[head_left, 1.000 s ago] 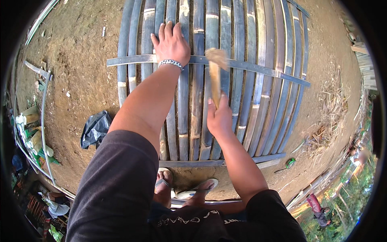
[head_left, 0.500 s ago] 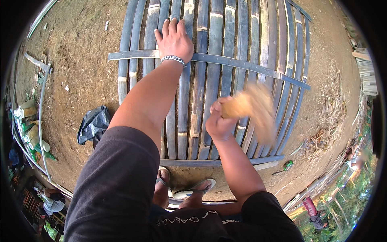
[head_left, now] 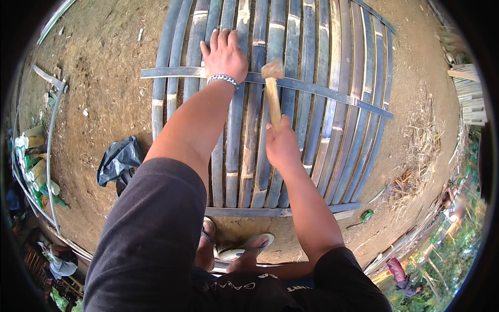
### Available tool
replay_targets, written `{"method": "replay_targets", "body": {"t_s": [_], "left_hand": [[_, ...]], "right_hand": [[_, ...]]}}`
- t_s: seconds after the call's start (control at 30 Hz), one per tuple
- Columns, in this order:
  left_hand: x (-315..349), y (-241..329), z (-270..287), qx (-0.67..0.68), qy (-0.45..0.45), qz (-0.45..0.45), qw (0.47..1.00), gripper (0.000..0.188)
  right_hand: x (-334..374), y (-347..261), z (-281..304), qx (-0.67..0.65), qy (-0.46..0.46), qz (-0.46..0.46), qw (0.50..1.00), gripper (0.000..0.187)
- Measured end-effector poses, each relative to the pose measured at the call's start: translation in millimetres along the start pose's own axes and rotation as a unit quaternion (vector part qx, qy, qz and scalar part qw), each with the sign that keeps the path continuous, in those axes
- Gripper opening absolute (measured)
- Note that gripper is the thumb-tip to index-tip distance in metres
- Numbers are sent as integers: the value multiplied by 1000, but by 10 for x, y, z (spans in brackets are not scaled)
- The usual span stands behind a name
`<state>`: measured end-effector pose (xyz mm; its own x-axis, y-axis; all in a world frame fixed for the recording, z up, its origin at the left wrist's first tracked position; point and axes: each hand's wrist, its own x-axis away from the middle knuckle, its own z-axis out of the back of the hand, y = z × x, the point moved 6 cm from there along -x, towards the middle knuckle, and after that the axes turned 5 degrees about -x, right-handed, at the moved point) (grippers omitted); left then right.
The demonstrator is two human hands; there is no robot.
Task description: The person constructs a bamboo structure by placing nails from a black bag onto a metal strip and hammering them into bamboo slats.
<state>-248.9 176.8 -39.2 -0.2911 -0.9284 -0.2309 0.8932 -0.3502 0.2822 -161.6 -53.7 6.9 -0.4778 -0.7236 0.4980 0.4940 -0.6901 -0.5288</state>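
A panel of long dark bamboo slats (head_left: 251,171) lies on the ground in front of me. Across it runs a thin bamboo strip (head_left: 317,89). My left hand (head_left: 226,58) presses flat on the slats and over the strip, its fingers stretched out and a chain bracelet at the wrist. In my right hand (head_left: 283,144) is a wooden mallet (head_left: 273,101), gripped by its pale handle. The mallet's brown block head is over the strip, just right of my left hand; whether it touches is hard to tell.
A black plastic bag (head_left: 118,158) lies left of the panel. Farther left are a curved pole (head_left: 50,171) and cut bamboo pieces (head_left: 37,174). A small green tape measure (head_left: 367,216) sits near the panel's lower right corner. My sandalled feet (head_left: 249,249) stand at its near edge.
My right hand has swung the mallet from the right side, head turned away, up and left over the strip. My left hand has stayed nearly in place.
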Motion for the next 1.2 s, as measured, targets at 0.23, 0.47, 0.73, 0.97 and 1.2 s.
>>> {"method": "replay_targets", "body": {"t_s": [0.23, 0.47, 0.73, 0.97, 1.2], "left_hand": [[28, 90, -2, 18, 12, 0, 1000, 49], [-15, -159, 187, 123, 49, 5, 991, 46], [1597, -1055, 1683, 197, -161, -182, 950, 33], [3418, -2781, 2383, 230, -12, 331, 915, 15], [3557, -3483, 2229, 136, -23, 365, 921, 21]], "right_hand": [[98, 30, 9, 25, -46, -26, 998, 38], [868, 390, 160, -54, 6, -27, 998, 42], [1593, 1468, -398, -289, -6, -137, 948, 32], [1479, 1668, -656, -375, -5, -190, 908, 35], [1383, 1646, -623, -349, -6, -158, 924, 45]]}}
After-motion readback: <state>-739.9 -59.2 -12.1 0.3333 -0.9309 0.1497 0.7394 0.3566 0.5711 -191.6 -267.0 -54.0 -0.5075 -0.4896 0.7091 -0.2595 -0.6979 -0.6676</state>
